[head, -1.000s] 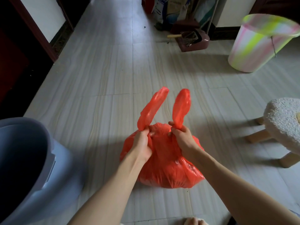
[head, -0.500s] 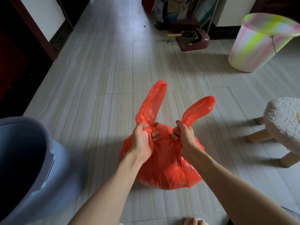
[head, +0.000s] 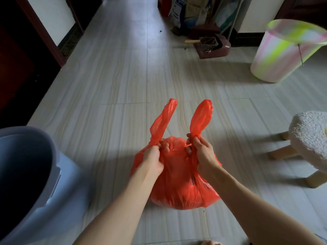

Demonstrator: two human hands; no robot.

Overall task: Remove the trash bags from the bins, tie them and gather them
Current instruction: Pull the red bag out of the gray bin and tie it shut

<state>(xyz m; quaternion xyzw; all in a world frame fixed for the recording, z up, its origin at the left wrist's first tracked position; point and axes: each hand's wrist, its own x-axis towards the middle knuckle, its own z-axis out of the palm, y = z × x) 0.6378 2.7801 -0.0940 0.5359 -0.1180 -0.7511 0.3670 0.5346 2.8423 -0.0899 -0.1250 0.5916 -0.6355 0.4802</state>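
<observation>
A full red trash bag (head: 180, 188) sits on the tiled floor in front of me. Its two handle loops stick up like ears. My left hand (head: 154, 156) grips the base of the left handle loop (head: 163, 121). My right hand (head: 203, 154) grips the base of the right handle loop (head: 201, 117). Both hands are at the bag's top, a short gap apart. A blue-grey bin (head: 58, 184) stands at my near left with no bag visible inside. A pastel striped bin (head: 283, 52) stands at the far right.
A fluffy white stool with wooden legs (head: 311, 138) is at the right. A dark red dustpan with a wire basket (head: 212, 45) and leaning bags (head: 182, 13) lie at the far end. A dark doorway (head: 21, 59) runs along the left.
The right handle loop swung out to the right, then came back upright. Both hands kept their grip at the bag's top, and now sit slightly further apart.
</observation>
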